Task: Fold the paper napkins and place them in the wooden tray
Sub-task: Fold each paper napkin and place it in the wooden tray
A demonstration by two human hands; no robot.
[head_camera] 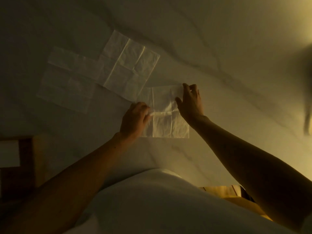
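White shirt [152, 203] fills the bottom of the view, with both bare forearms reaching out over it. Between the hands lies an unfolded napkin [163, 122], creased into squares, flat on a rumpled pale sheet [228, 68]. The left hand [135, 119] has its fingers curled and pinches the napkin's left edge at the middle crease. The right hand [190, 102] grips the far right corner, fingers bent over the edge and thumb on the paper, which lifts slightly there. Just beyond the left hand a second napkin [131, 68] lies open and tilted, its near corner touching the first. A third napkin [67, 81] overlaps it further left, in shadow. Well to the left of the left forearm sits the wooden tray [25, 166], holding something white [9, 153] too dim to make out.
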